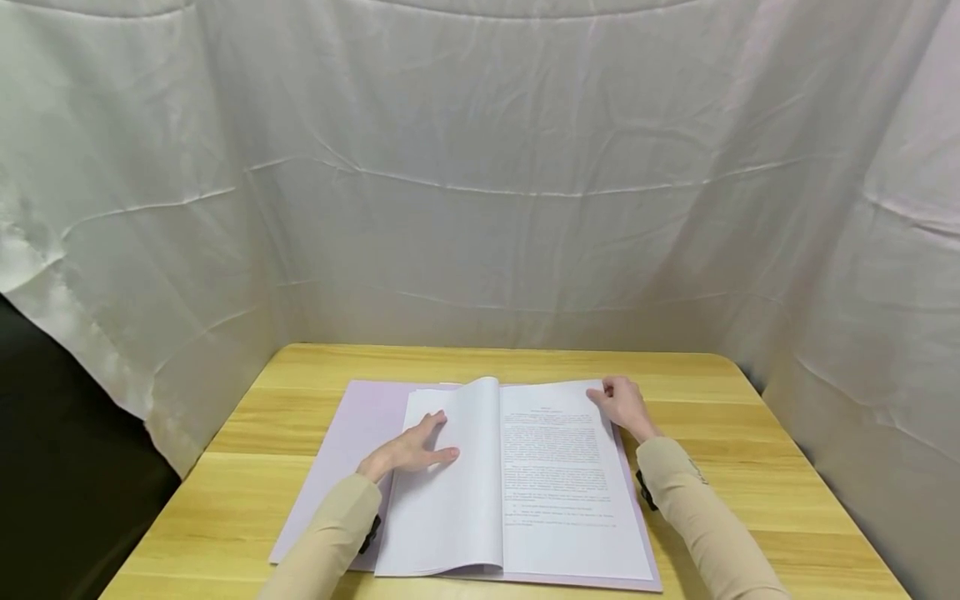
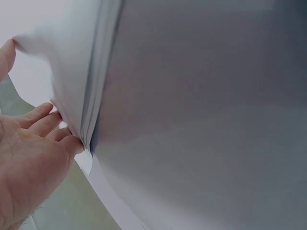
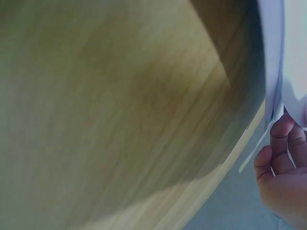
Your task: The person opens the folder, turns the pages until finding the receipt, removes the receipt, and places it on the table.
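Turning pages, apparently: a booklet (image 1: 480, 492) lies open between the worktop's (image 1: 735, 467) side edges. The left hand (image 1: 411, 450) rests, spread, on its left page (image 1: 450, 517); the right hand (image 1: 624, 407) pinches the right page's (image 1: 558, 546) top outer corner. The next move likely calls for lifting that page alone.

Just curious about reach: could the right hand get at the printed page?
Likely yes: the right hand touches the printed page at its top right corner; the left hand rests on the facing page, out of the way.
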Available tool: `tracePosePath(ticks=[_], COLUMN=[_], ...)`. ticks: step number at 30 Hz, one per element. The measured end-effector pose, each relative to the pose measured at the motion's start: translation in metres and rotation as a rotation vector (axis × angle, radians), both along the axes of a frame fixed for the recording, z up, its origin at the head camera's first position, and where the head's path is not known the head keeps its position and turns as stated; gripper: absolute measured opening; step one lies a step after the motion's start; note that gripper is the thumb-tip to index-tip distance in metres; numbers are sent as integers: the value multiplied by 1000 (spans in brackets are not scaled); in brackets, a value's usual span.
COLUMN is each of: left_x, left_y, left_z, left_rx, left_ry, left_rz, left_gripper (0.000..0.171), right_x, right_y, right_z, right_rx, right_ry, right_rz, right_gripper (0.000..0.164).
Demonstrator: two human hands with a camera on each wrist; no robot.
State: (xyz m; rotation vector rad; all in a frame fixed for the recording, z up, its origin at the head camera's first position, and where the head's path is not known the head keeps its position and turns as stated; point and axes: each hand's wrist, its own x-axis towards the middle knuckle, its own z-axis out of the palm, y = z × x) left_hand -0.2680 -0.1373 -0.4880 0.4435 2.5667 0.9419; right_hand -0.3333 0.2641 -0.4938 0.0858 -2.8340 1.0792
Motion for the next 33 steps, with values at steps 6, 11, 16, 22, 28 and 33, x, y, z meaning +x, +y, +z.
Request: tracePosePath(ticks=[6,11,16,22,28,33], left_x=[0,0,0,0,0,2], left_y=[0,-1,-1,-2,-4,-3], left_z=[0,0,0,-1,-2,0], left_rx=[8,18,48,94,119,136], left_ry=[2,3,4,8,25,46], left_rz=[-5,-10,-18,-20,-15,-9], left_gripper=[87,86,88,88,89,88], right_x=[3,6,14,24,34,42], right_y=[2,2,1,4,6,7], right_z=[2,4,6,7,11,13], right_rx=[-44,-110,-180,-347,-447,-494], right_ry=[-29,-65,-100,-219,-284,-320], right_rz=[-16,-22,23,76,137,209], right_gripper=[39,32,42,53,57,60])
